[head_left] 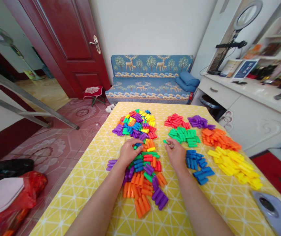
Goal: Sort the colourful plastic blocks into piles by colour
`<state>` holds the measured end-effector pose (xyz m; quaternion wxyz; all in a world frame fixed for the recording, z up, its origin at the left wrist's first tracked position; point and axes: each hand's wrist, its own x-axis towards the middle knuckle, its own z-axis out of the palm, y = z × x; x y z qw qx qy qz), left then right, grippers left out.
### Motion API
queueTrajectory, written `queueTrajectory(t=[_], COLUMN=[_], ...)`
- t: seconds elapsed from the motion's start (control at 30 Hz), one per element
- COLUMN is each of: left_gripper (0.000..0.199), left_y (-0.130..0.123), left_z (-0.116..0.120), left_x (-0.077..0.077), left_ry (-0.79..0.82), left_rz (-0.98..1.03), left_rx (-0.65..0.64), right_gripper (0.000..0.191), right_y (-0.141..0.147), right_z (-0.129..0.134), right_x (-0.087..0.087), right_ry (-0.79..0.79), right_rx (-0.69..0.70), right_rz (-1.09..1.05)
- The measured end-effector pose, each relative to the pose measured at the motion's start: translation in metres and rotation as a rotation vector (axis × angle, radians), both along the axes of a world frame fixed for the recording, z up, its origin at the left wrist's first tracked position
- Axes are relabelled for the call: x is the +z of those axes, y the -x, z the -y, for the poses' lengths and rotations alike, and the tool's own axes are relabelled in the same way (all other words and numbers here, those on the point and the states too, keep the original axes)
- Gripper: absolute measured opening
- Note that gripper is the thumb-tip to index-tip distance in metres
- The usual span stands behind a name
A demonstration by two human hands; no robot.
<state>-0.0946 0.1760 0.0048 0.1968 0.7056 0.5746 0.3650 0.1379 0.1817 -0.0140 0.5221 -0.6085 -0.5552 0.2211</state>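
Observation:
My left hand (130, 151) rests at the left side of a mixed pile of coloured plastic building blocks (138, 165). Its thumb and forefinger are apart, with blue and green blocks visible between and under them; the other fingertips are hidden. In my right hand (176, 153), thumb and forefinger pinch a small green block (165, 141), just left of a heap of green blocks (184, 135). Many blocks look like rounded tubes joined side by side. A second mixed heap (135, 124) lies farther back on the left.
Single-colour heaps stand at the right: red (176, 121), purple (200, 122), orange (219, 139), blue (198, 165) and yellow (236, 166). A phone (275, 209) lies at the right edge of the yellow tablecloth (81, 196). Beyond are a blue sofa (150, 83) and a stool (93, 91).

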Motion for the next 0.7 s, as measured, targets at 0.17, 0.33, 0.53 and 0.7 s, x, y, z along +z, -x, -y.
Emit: queueTrajectory(t=[0.17, 0.33, 0.53, 0.7], left_gripper=[0.017, 0.018, 0.018, 0.017], left_y=[0.0, 0.001, 0.002, 0.004], left_z=[-0.001, -0.002, -0.004, -0.005], left_x=[-0.001, -0.004, -0.007, -0.011], left_ry=[-0.002, -0.003, -0.023, -0.044], left_rz=[0.009, 0.019, 0.028, 0.03], left_rx=[-0.006, -0.01, -0.013, -0.024], right_gripper=[0.042, 0.032, 0.037, 0.03], right_y=[-0.008, -0.019, -0.025, -0.027], right_z=[-0.016, -0.03, -0.033, -0.032], right_x=[0.01, 0.014, 0.01, 0.017], right_ry=[-0.017, -0.021, -0.052, -0.09], right_rx=[-0.176, -0.184, -0.108, -0.077], right_rz=[-0.82, -1.199, -1.252, -1.231])
